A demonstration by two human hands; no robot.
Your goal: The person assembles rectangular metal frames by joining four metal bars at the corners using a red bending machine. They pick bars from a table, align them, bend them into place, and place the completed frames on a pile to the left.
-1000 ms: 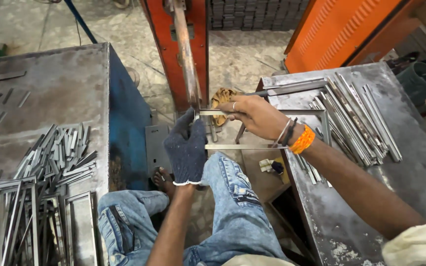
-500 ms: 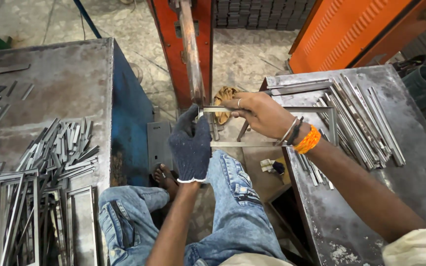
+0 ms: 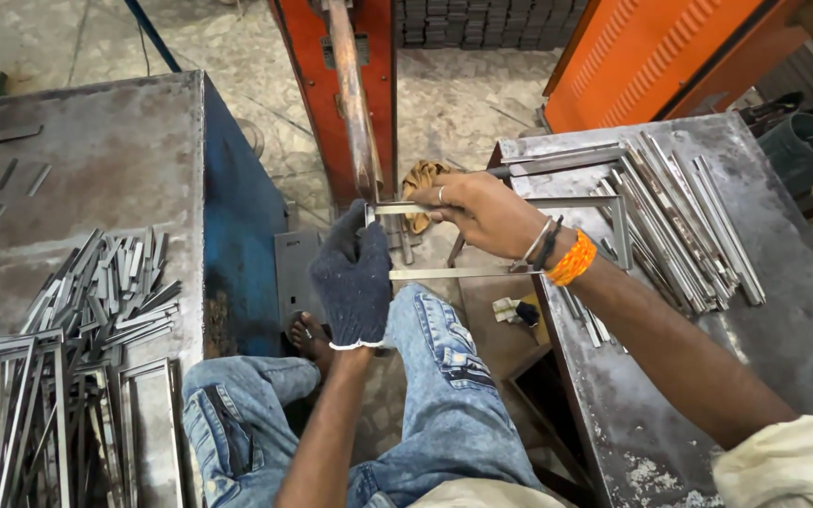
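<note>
My left hand [image 3: 355, 275], in a dark knit glove, grips the left end of a thin rectangular metal frame [image 3: 613, 209] held level above my knees. My bare right hand [image 3: 478, 209], with a ring and an orange wristband, pinches the frame's far strip near its left corner. That corner sits against the lower tip of a tall rusty lever [image 3: 354, 103] on an orange machine [image 3: 369, 56]. The frame's near strip [image 3: 444, 274] runs under my right wrist. Its right end reaches over the right table.
A grey steel table [image 3: 764, 357] on the right carries a heap of long metal strips [image 3: 679, 226]. The left table [image 3: 96, 160] holds short strips [image 3: 110, 282] and finished frames [image 3: 30, 414]. An orange cabinet [image 3: 651, 56] stands behind. My jeans-clad legs fill the gap between.
Both hands have stayed at the lever with the frame. The view has shifted slightly, and the frame's corner sits a little closer under the lever tip.
</note>
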